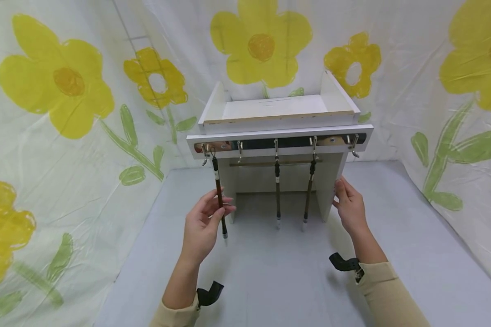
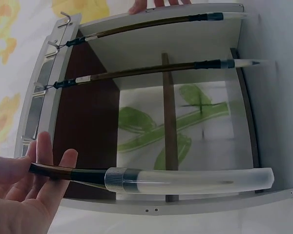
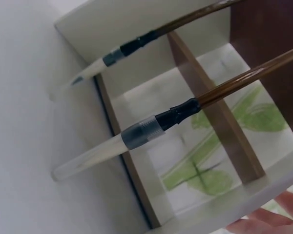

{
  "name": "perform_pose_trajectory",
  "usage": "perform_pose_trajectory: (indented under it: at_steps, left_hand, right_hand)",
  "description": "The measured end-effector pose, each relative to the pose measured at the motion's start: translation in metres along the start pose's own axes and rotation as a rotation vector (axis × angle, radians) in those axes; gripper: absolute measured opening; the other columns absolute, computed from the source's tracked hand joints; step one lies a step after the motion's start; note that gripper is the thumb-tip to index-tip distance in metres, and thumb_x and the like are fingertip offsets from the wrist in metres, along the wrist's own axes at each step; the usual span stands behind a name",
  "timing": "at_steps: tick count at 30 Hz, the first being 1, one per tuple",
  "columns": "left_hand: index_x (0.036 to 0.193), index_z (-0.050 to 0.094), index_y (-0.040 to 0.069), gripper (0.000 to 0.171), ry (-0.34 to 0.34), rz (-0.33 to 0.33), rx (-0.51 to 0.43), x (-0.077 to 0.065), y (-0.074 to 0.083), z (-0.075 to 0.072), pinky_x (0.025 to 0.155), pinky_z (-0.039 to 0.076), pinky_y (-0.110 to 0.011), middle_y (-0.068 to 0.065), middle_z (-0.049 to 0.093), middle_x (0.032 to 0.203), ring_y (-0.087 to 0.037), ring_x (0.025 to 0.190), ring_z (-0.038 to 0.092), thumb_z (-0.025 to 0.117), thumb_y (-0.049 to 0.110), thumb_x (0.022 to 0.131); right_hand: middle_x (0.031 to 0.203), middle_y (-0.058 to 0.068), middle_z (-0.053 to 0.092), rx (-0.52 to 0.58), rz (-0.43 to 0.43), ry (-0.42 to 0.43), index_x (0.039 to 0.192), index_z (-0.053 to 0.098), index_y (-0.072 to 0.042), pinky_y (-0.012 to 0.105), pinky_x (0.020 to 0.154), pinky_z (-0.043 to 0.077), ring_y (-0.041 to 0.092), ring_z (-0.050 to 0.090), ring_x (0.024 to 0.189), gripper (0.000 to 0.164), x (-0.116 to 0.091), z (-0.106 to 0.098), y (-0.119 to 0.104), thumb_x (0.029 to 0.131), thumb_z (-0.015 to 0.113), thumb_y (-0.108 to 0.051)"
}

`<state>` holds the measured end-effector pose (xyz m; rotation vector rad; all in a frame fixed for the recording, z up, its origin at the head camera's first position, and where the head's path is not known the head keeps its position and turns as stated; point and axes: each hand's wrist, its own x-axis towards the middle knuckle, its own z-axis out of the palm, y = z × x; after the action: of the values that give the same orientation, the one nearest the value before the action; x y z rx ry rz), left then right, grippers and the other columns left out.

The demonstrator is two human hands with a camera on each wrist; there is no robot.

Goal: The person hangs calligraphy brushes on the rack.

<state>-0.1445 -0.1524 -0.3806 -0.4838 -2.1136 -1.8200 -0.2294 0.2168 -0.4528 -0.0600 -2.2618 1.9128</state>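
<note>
My left hand (image 1: 204, 222) pinches a dark-handled calligraphy brush (image 1: 218, 181) between thumb and fingers. The brush stands upright, its capped tip (image 2: 200, 180) down and its hanging loop right beside the leftmost metal hook (image 1: 205, 153). That hook belongs to a hook rail (image 1: 255, 144) along the front of a white wooden rack (image 1: 278, 125). Two more capped brushes hang from the rail, a middle one (image 1: 278, 190) and a right one (image 1: 308, 190). At the rack's right side panel (image 1: 331, 181), my right hand (image 1: 352, 209) rests its fingers against the outer face.
A pale tabletop (image 1: 270, 281) lies under the rack. Behind and to both sides hangs a white cloth (image 1: 196, 45) printed with yellow flowers. A wooden crossbar (image 2: 170, 117) spans the rack's inside. Black camera mounts sit on both wrists.
</note>
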Motion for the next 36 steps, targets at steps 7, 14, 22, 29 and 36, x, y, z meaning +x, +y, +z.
perform_pose_trajectory:
  at_steps: [7,14,22,29,36]
  left_hand:
    - [0.139,0.057,0.019,0.047,-0.037,-0.016,0.027,-0.003,-0.003,0.006,0.098,0.056,-0.029,-0.011,0.071,0.118,-0.022,0.102,0.073,0.057,-0.006,0.099]
    - [0.14,0.056,0.017,0.046,-0.091,-0.03,0.029,-0.008,-0.012,0.014,0.099,0.055,-0.029,-0.013,0.07,0.119,-0.022,0.104,0.073,0.057,-0.004,0.1]
    - [0.14,0.056,0.019,0.047,-0.129,-0.041,0.012,-0.011,-0.02,0.022,0.098,0.056,-0.032,-0.011,0.07,0.118,-0.023,0.104,0.073,0.057,-0.005,0.1]
    - [0.139,0.057,0.02,0.047,-0.12,-0.087,0.036,-0.011,-0.023,0.024,0.097,0.056,-0.031,-0.015,0.071,0.118,-0.02,0.102,0.073,0.056,-0.005,0.1]
    - [0.137,0.059,0.021,0.047,-0.074,-0.191,0.046,-0.007,-0.025,0.026,0.096,0.057,-0.029,-0.004,0.073,0.116,-0.018,0.101,0.074,0.057,-0.007,0.099]
  right_hand:
    - [0.163,0.007,0.034,-0.004,0.001,0.003,0.158,0.033,-0.031,0.056,0.107,0.043,0.037,0.041,0.144,0.062,0.0,0.0,0.0,0.103,0.038,-0.058]
    - [0.164,0.006,0.033,0.001,0.014,0.006,0.158,0.033,-0.032,0.056,0.108,0.043,0.036,0.04,0.145,0.062,0.001,0.0,0.001,0.102,0.039,-0.058]
    - [0.163,0.006,0.034,0.004,0.009,0.003,0.158,0.033,-0.031,0.056,0.107,0.043,0.036,0.04,0.145,0.062,0.002,0.0,0.003,0.103,0.039,-0.057]
    - [0.164,0.006,0.033,0.007,0.006,0.001,0.158,0.033,-0.03,0.057,0.107,0.042,0.037,0.039,0.146,0.062,0.001,0.0,0.003,0.103,0.039,-0.057]
    - [0.164,0.006,0.033,0.014,0.007,0.004,0.158,0.033,-0.03,0.058,0.108,0.042,0.037,0.038,0.146,0.062,0.002,0.0,0.005,0.103,0.039,-0.057]
